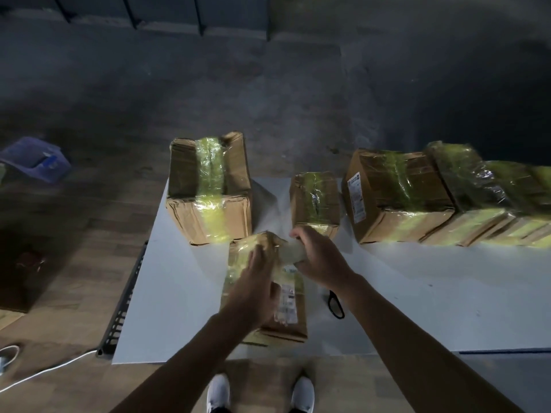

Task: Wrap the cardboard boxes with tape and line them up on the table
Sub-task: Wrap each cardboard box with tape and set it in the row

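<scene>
Looks nearly done: presses the flat left hand on the half-taped brown cardboard box at the near side of the white bench, grips the yellowish roll of tape in the right hand, with other taped boxes already standing in a row along the back.

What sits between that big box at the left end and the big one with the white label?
A smaller taped box stands there on the white table, well clear of the left box and close beside the labelled box; head view.

Box labels are blurred beyond reading.
</scene>
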`<state>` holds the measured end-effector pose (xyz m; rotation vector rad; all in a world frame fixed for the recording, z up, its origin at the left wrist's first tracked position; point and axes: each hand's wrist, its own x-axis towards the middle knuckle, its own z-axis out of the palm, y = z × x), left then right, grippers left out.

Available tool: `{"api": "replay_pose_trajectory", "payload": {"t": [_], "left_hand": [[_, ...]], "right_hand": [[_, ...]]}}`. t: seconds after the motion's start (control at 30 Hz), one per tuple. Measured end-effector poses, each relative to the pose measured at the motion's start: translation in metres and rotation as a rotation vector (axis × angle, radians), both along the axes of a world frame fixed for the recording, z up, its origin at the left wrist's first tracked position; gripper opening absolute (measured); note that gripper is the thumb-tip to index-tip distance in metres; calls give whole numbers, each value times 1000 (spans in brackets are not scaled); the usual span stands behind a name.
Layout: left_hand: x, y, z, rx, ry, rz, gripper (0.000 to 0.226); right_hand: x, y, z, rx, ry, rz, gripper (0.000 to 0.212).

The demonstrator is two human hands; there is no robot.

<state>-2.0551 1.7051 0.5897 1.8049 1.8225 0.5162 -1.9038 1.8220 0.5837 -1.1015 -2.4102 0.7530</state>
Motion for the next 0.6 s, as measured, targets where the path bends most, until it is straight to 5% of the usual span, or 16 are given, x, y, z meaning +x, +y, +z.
{"api": "replay_pose_trajectory", "payload": {"t": [0.07,0.13,0.3,0.5,0.6], "left_hand": [[-17,-10,-5,18,-229,108,55],[-31,-17,-17,-53,-244,169,47],[-33,-20,-41,-30,64,89,85],[-42,-22,-55,-101,532,-31,83],[-40,-22,-54,-105,536,-29,85]], "right_hand": [[-6,4,12,33,45,80,50],[-16,2,14,57,-29,218,50],[-33,-14,-3,87,-88,256,54],[-34,-18,6,183,-216,293,64],[-22,-7,17,258,-254,313,65]]}}
